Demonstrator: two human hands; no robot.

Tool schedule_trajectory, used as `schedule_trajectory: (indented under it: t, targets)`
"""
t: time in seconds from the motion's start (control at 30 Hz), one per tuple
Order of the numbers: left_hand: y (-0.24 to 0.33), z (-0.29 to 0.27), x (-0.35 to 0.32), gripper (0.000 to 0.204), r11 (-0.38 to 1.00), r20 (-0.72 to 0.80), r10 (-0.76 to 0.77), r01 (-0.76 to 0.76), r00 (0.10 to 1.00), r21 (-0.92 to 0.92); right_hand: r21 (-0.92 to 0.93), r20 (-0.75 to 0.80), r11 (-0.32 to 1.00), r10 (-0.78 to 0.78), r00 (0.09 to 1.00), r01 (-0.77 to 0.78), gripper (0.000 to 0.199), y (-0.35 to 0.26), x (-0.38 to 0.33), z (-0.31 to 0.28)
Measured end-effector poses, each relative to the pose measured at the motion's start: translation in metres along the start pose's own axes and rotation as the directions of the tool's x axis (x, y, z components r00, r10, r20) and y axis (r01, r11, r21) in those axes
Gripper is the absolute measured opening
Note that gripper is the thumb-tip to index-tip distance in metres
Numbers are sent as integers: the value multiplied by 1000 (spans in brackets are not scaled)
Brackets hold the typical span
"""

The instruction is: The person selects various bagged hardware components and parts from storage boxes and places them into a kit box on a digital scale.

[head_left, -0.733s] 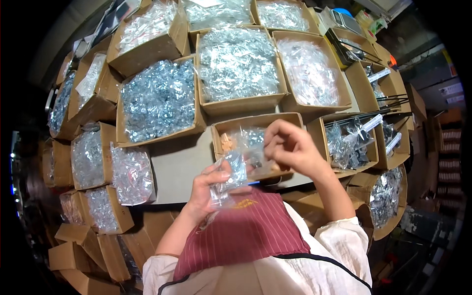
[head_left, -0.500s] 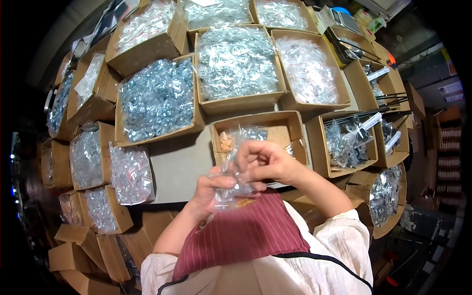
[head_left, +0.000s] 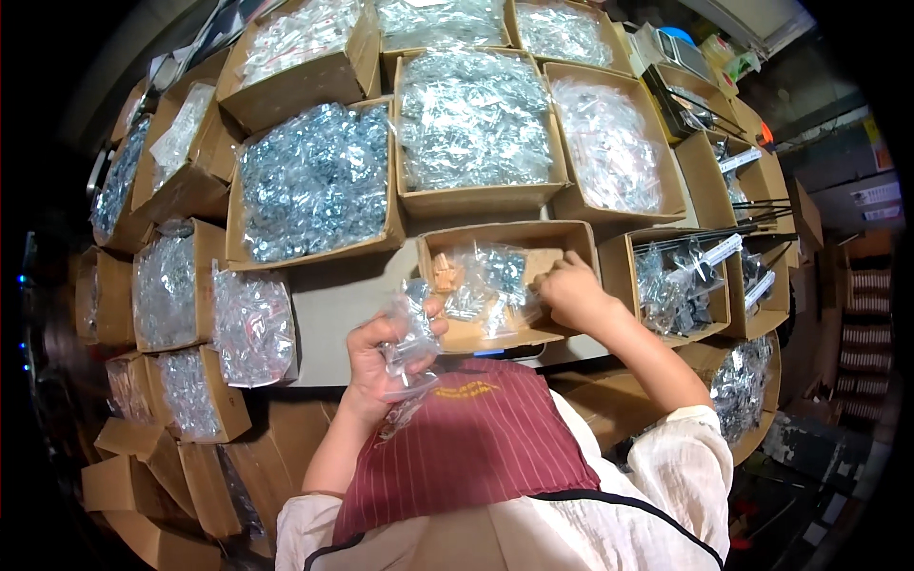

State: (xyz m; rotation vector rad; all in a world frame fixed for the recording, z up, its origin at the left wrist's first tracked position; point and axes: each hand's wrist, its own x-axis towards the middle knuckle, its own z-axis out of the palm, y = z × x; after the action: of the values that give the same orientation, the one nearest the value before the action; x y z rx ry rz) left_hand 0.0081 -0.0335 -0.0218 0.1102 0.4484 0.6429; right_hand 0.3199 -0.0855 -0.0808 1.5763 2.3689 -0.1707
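The left hand (head_left: pixel 371 354) clasps crumpled clear plastic (head_left: pixel 411 328) left of the frame's centre, now unaided: the right hand (head_left: pixel 574 293) has shifted off it into the central open carton (head_left: pixel 545 262); whether that grip holds anything, I cannot tell.

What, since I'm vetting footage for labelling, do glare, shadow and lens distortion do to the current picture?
In the head view, glare whitens patches of the piled bags in the large middle box; in the head view, shadow darkens part of the grey tabletop; also in the head view, straight edges bow towards the black rim, and the contents of the clear bag in the left hand are hard to make out.
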Motion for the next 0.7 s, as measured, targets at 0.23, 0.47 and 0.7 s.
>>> schedule_trajectory:
  t: [0.23,0.47,0.7]
  targets:
    - [4,-4,-4,41,999,-105,14,-9,994,53,80,-81,997,6,997,1,15,18,-11,-56]
    - [3,2,-2,50,995,-208,63,-44,976,93,257,-115,955,183,976,-149,32,-20,10,1]
    - [10,-12,-3,50,997,-217,74,-68,973,35,448,-74,878,222,972,-166,22,-4,4,-16]
